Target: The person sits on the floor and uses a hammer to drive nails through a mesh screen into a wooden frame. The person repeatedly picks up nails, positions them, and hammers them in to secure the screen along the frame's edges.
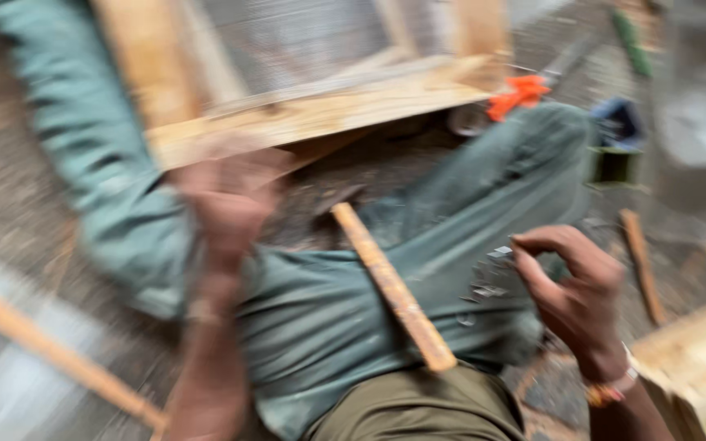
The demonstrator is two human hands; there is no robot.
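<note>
Grip: your right hand (569, 286) curls with thumb and fingers nearly pinched, nothing visible between them; your left hand (226, 204) is too blurred to tell.
Hammer: its wooden handle (394, 287) lies across your lap, running from 5 o'clock up to 11 o'clock, the dark head (338, 198) at the far end.
Trousers: grey-green (451, 220), under the handle.
Frame: pale wooden frame (304, 114) at 12 o'clock, beyond your knees.
Orange scrap: (516, 94) at 1 o'clock, beside the frame.

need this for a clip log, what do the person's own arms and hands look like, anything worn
Both forearms are bare, no sleeves and no gloves. The right hand has a band at the wrist, pale with orange. The left hand is badly motion blurred; a thin pale band seems to sit at its wrist.
</note>
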